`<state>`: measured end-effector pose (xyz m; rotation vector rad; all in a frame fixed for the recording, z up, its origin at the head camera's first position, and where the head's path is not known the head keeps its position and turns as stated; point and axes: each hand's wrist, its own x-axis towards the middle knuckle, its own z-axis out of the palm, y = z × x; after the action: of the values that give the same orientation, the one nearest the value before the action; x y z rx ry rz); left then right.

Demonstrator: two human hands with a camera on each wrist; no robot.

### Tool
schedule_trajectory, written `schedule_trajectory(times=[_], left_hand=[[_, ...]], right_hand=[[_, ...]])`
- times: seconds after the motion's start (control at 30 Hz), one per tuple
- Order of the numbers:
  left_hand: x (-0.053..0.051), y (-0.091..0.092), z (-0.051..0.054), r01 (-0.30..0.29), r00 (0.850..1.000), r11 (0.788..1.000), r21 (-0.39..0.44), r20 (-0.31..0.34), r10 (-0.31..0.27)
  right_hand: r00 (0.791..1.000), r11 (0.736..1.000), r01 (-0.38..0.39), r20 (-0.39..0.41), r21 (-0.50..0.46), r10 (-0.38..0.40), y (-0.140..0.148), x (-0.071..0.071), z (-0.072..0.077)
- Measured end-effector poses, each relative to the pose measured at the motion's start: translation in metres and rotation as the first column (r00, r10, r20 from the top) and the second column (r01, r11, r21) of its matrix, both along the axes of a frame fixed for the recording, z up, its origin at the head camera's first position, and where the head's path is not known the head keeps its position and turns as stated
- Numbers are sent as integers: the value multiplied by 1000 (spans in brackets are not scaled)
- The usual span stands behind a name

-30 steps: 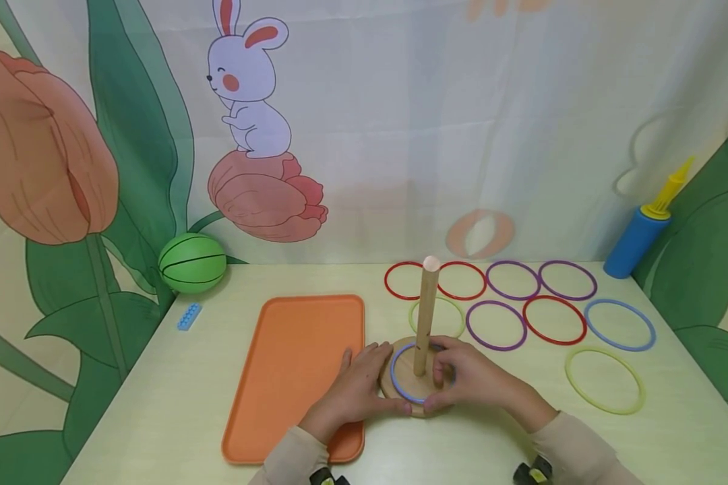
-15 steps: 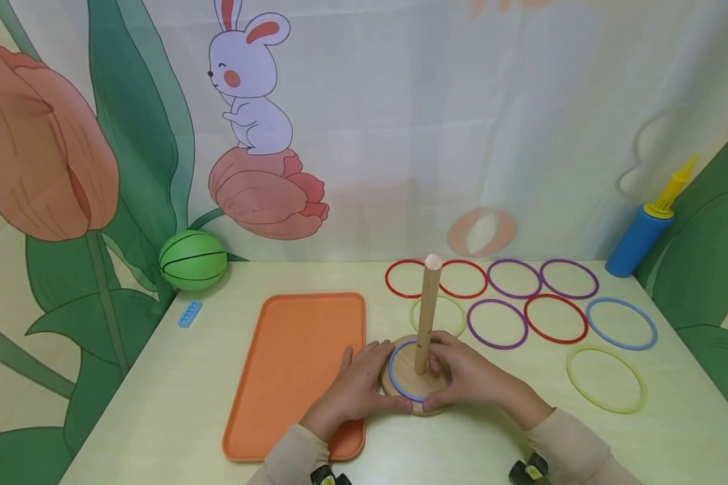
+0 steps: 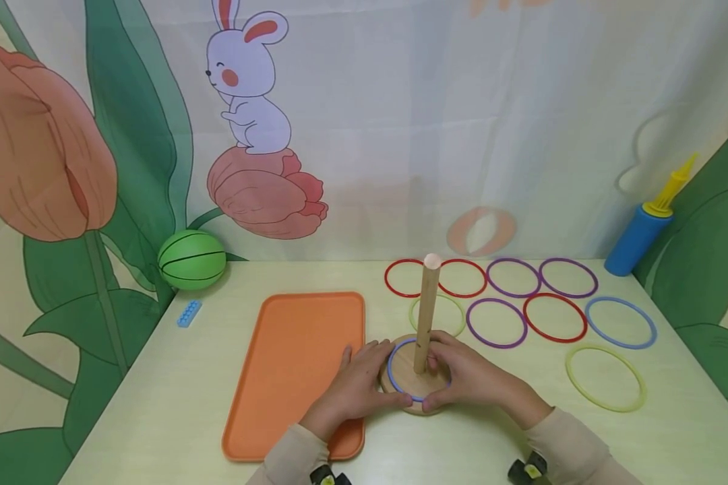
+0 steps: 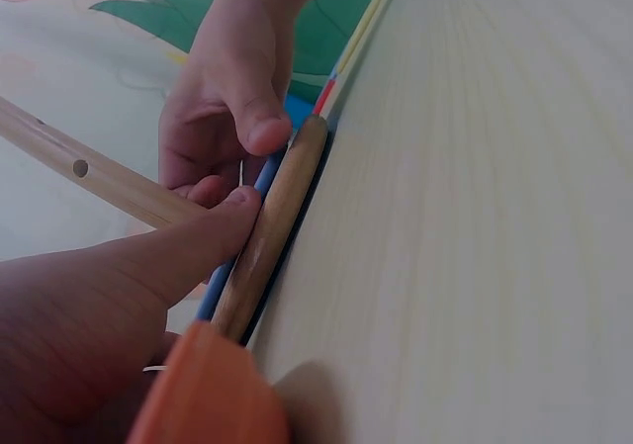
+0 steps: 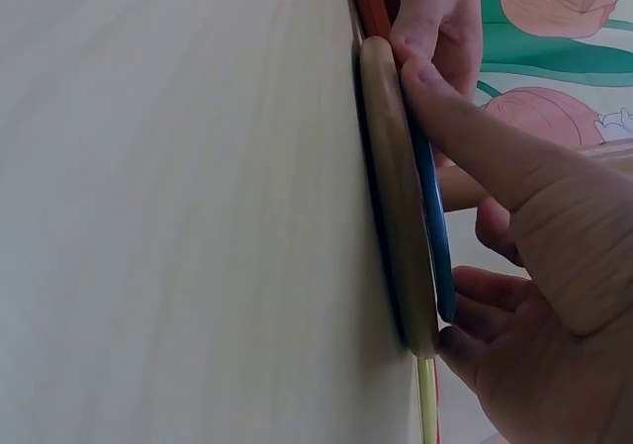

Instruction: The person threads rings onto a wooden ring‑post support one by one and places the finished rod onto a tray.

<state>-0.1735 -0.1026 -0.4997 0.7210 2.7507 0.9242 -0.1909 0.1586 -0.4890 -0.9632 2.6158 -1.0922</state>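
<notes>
In the head view, a round wooden base (image 3: 405, 372) with an upright wooden post (image 3: 427, 310) stands on the table. A blue ring (image 3: 390, 372) circles the post and lies on the base. My left hand (image 3: 354, 385) holds the base at its left side, the thumb at the front beside the ring. From the right, my right hand (image 3: 476, 376) holds the ring, with its thumb at the front and its fingers near the post. Both wrist views show the thumbs close together along the rim of the ring; some left fingertips are hidden.
Left of the base lies an orange tray (image 3: 309, 364). Several red, purple, blue and yellow-green rings, including a purple ring (image 3: 470, 332), lie flat behind and to the right. A green ball (image 3: 192, 261), a small blue brick (image 3: 189, 314) and a blue pump (image 3: 635, 241) stand near the table's edges.
The blue ring has shifted slightly to the left over the base. My right fingers have moved a little closer in behind the post. The left hand has stayed in place.
</notes>
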Motion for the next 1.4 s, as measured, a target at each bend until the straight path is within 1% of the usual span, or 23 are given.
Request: schedule_trajectory(times=[0.13, 0.27, 0.37, 0.47, 0.6, 0.7, 0.8, 0.9, 1.03, 1.13, 1.17, 1.2, 1.27, 1.3, 1.4], left_hand=[[1, 1, -1, 1, 1000, 1000, 5, 5, -1], [3, 3, -2, 6, 1000, 1000, 14, 8, -6], [4, 3, -4, 9, 1000, 1000, 15, 7, -9], [5, 3, -4, 9, 1000, 1000, 12, -4, -9], [5, 1, -4, 7, 1000, 1000, 16, -10, -7], [6, -1, -2, 2, 1000, 1000, 26, -4, -1], [6, -2, -1, 1, 1000, 1000, 28, -1, -1], [4, -3, 0, 7, 1000, 1000, 25, -5, -7], [2, -4, 0, 6, 1000, 1000, 16, -16, -6], [2, -5, -1, -2, 1000, 1000, 14, -17, 2], [3, -6, -1, 0, 1000, 1000, 15, -12, 1], [3, -6, -2, 3, 1000, 1000, 16, -9, -3], [4, -5, -4, 13, 1000, 1000, 18, -3, -12], [4, -4, -4, 18, 1000, 1000, 23, -4, -18], [4, -2, -5, 16, 1000, 999, 31, -12, -16]], right_hand=[[999, 999, 37, 5, -33, -37, 8, 1, 2], [993, 992, 114, -6, -49, -114, 23, 5, 3], [984, 984, 167, -55, -70, -171, 37, 8, 2], [972, 972, 196, -107, -133, -211, 49, 12, 1], [947, 953, 236, -176, -189, -269, 62, 17, -2], [917, 932, 283, -219, -226, -332, 73, 21, -3], [888, 906, 328, -239, -269, -392, 89, 29, -2], [862, 879, 376, -237, -292, -447, 110, 39, 0], [815, 838, 488, -214, -245, -538, 144, 53, 1], [777, 793, 582, -163, -181, -608, 173, 66, -1], [767, 780, 607, -145, -151, -625, 183, 70, -2], [762, 772, 623, -127, -124, -635, 194, 74, -3], [763, 771, 634, -108, -59, -637, 215, 81, -5], [771, 776, 630, -103, -25, -629, 225, 83, -7], [805, 803, 592, -73, 61, -588, 248, 87, -13]])
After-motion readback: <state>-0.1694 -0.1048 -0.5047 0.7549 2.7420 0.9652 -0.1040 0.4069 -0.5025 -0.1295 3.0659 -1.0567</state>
